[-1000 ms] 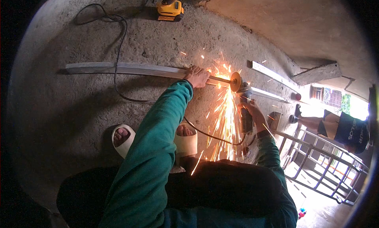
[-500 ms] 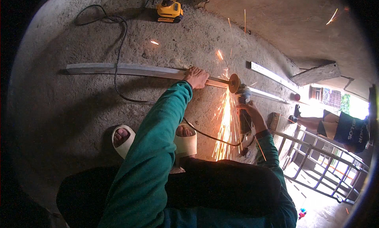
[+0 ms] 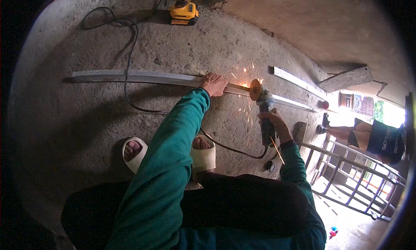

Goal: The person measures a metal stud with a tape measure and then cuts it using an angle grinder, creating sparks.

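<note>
A long grey metal bar (image 3: 160,78) lies across the rough floor, and my left hand (image 3: 213,84) grips it from above near the middle of its length. My right hand (image 3: 274,119) is wrapped round the body of an angle grinder (image 3: 267,126). The grinder's round brown disc (image 3: 255,89) stands upright against the bar, just right of my left hand. Small orange sparks fly around the disc. The spot where disc and bar meet is partly hidden by the disc.
A yellow and black cordless drill (image 3: 185,11) stands at the back. A black cord (image 3: 129,68) crosses over the bar. Another metal bar (image 3: 299,82) and a wooden plank (image 3: 346,79) lie right. A metal frame (image 3: 346,180) and a person (image 3: 381,139) are farther right.
The thick stream of sparks falling toward me has thinned to a few scattered ones. The grinder has shifted slightly; my left hand stays on the bar.
</note>
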The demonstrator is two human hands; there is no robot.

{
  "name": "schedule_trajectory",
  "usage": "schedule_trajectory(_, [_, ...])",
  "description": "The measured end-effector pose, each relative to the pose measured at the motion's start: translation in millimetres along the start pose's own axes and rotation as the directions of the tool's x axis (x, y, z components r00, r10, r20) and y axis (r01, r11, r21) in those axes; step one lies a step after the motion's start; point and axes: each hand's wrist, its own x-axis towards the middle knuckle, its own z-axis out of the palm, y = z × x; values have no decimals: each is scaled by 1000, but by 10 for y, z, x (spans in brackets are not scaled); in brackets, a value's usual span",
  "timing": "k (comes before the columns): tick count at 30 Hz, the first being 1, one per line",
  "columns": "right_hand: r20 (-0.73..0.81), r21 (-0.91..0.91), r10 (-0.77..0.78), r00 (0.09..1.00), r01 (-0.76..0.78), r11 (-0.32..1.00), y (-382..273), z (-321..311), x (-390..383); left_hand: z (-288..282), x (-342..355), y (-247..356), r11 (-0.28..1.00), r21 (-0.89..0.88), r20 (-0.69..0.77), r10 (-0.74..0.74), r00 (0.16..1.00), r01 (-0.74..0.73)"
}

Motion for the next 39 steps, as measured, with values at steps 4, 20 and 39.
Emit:
schedule_trajectory(4, [25,130,-28,999,25,991,30,-103,-124,-55,33,178,998,-59,-31,15,999,-17])
schedule_trajectory(20, [-47,170,-49,998,57,984,86,-60,-293,-399,83,130,993,-120,124,11,992,4])
schedule_trajectory(39, [-92,531,-189,978,209,821,13,50,-377,81,-352,941,683,-709,119,-127,985,174])
